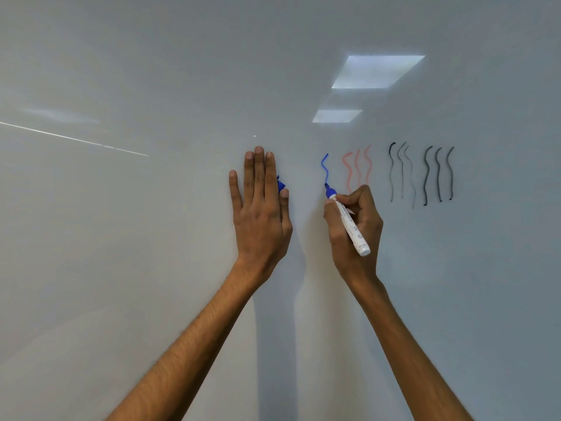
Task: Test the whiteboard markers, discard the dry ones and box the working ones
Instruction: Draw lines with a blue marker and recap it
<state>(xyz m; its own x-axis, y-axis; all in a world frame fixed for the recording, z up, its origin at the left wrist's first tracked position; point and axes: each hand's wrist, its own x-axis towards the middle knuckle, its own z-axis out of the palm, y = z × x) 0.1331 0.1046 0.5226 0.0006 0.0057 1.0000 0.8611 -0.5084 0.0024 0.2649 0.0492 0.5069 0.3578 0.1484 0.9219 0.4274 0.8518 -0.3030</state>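
Two hands meet a glossy, smooth whiteboard (121, 238) that fills our view. Our left hand (261, 208) lies flat at centre, fingers straight and close together, a blue cap (280, 185) showing between thumb and index finger. Just right of centre, our right hand (355, 235) curls round a cylindrical white marker (350, 224). Its long axis slants, the blue tip up-left touching the foot of a wavy blue line (325, 168), the blunt end down-right. Further right run faint red squiggles (357, 168) and grey-black ones (426, 174). Ceiling-light reflections (376, 71) gleam at upper right.
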